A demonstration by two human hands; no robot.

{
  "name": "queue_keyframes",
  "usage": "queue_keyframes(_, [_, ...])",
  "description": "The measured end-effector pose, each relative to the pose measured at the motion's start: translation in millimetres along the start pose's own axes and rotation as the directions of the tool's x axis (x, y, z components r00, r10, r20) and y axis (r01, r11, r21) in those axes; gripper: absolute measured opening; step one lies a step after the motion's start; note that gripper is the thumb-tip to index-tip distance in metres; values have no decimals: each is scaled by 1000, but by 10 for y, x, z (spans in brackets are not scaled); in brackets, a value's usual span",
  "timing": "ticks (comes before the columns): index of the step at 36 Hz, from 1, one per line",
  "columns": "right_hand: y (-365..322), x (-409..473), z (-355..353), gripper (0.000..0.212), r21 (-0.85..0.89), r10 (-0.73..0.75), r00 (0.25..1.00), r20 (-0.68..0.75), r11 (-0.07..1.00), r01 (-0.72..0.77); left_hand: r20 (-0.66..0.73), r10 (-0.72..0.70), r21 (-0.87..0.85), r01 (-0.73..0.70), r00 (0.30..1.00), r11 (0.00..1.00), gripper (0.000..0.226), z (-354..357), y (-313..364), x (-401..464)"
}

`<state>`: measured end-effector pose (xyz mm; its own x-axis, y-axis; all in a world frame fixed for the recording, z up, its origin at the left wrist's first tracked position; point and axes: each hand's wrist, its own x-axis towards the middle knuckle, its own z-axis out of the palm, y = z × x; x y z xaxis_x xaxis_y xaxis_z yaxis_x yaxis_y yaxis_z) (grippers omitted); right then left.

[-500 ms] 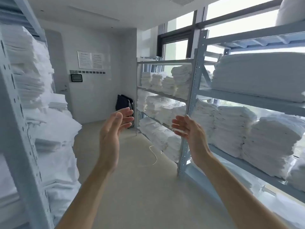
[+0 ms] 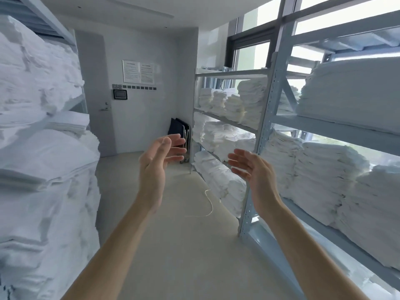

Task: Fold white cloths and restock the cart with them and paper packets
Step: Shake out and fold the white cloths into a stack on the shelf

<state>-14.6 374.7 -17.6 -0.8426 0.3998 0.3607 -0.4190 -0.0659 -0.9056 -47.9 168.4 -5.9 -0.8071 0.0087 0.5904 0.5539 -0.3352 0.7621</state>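
Reaching forward into the aisle, two bare forearms rise from the lower edge, and both hands hold nothing. At about 11 o'clock from centre, the left hand (image 2: 159, 162) has its fingers straight and loosely spread, palm turned inward. At about 1 o'clock, the right hand (image 2: 252, 169) mirrors it, fingers relaxed and apart, palm facing the left one; the two hands are near each other but not touching.

Folded white cloths (image 2: 329, 182) sit in stacks on the metal shelving (image 2: 263, 135) at 3 o'clock, with at least three tiers visible there and several stacks on each. More white cloths fill a second rack at 9 o'clock.

Far off at 12 o'clock, two notice sheets (image 2: 138, 71) hang side by side on the wall above one small dark panel (image 2: 120, 94). One pale thread (image 2: 209, 202) lies curled on the floor (image 2: 184, 245) near 6 o'clock.
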Motion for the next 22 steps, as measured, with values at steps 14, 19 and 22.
queue_keyframes(14, [953, 1249, 154, 26, -14, 103, 990, 94, 995, -102, -105, -54, 95, 64, 993, 993, 29, -406, -1179, 875])
queue_keyframes(19, [1345, 1917, 328, 25, -73, 125, 986, 107, 990, -118, -101, -77, 96, 86, 992, 992, 29, -592, -1825, 1454])
queue_keyframes(22, [1541, 2405, 461, 24, -107, 145, 985, 88, 985, -136, -109, -109, 91, 119, 988, 989, 30, -727, -2175, 1864])
